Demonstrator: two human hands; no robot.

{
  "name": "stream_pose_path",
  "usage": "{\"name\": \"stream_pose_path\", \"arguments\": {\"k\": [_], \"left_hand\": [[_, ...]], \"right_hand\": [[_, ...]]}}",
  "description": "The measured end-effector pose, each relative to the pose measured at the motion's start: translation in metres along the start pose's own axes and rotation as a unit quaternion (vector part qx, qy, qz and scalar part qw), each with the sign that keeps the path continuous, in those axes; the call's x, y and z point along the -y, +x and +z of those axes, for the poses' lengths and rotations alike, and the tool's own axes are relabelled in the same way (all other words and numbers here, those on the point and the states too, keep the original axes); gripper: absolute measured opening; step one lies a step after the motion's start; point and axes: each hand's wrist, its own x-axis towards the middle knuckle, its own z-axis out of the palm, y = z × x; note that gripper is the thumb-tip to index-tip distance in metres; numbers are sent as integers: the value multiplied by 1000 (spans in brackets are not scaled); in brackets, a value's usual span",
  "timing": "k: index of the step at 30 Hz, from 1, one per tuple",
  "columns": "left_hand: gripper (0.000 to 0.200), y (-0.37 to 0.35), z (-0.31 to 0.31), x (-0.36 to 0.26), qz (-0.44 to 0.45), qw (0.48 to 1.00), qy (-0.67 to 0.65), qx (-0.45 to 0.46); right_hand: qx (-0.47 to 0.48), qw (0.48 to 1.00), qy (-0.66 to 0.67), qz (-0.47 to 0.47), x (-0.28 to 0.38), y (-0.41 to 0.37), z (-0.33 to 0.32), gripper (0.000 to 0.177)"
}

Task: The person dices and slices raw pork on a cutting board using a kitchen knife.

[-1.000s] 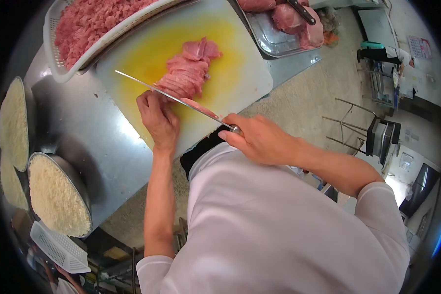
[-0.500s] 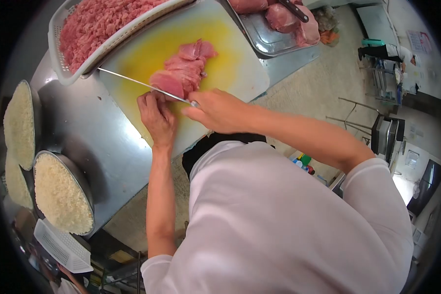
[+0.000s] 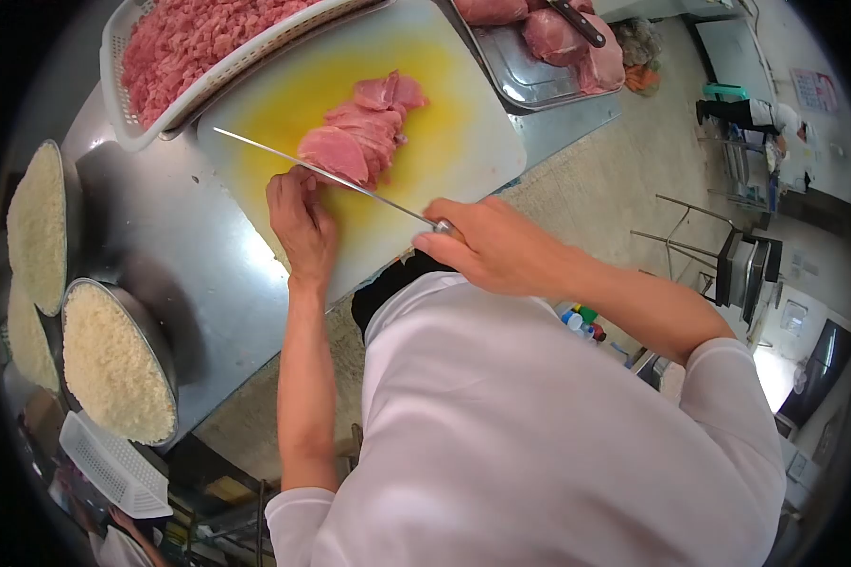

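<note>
A slab of raw pink meat (image 3: 359, 132), partly cut into slices, lies on a white cutting board (image 3: 463, 123) stained yellow. My right hand (image 3: 487, 246) grips the handle of a long thin knife (image 3: 321, 172), whose blade lies across the near end of the meat. My left hand (image 3: 301, 219) rests on the board with its fingertips pressed against the meat's near end, right beside the blade.
A white basket (image 3: 137, 132) of chopped meat stands at the board's far left. A steel tray (image 3: 520, 71) holds more meat pieces and a second knife. Round pans of white crumbs (image 3: 109, 364) sit on the steel table at left. Another person stands far right.
My right hand drew the knife back toward me after pushing it forward half a second ago. One meat slice now leans off the slab. My left hand stayed in place.
</note>
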Motion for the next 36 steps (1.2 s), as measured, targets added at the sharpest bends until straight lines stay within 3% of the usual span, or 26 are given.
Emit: {"name": "stream_pose_path", "arguments": {"k": [4,6,10,19,21,25,27,28,30,32,36], "left_hand": [[13,1,4,8,17,1000,19,3],[12,0,4,9,10,1000,19,-1],[11,3,4,7,-8,1000,13,-3],[12,-2,6,14,12,1000,13,3],[11,1,7,12,31,999,28,-1],[9,1,7,10,25,999,20,-19],[6,-1,9,12,31,998,37,-32],[3,-3,10,11,-18,999,5,-28],[4,-6,9,11,-62,997,-19,-29],[17,-5,10,13,-106,993,-36,-25],[36,6,27,-17,-101,985,-90,-109]], "right_hand": [[26,998,-16,49,-3,-1,-2,38],[-10,999,-37,-33,-14,8,4,37],[40,999,-35,2,-12,26,1,44],[11,994,-77,-81,-32,85,39,35],[-63,988,-61,-124,-39,96,52,38],[-77,985,-51,-143,-30,83,41,34],[-38,995,15,-87,-19,57,25,32],[-39,995,12,-90,-23,44,21,32],[-126,985,45,-109,-31,19,13,31],[-148,981,50,-114,-54,7,5,32],[-230,965,86,-93,-105,6,1,33]]}}
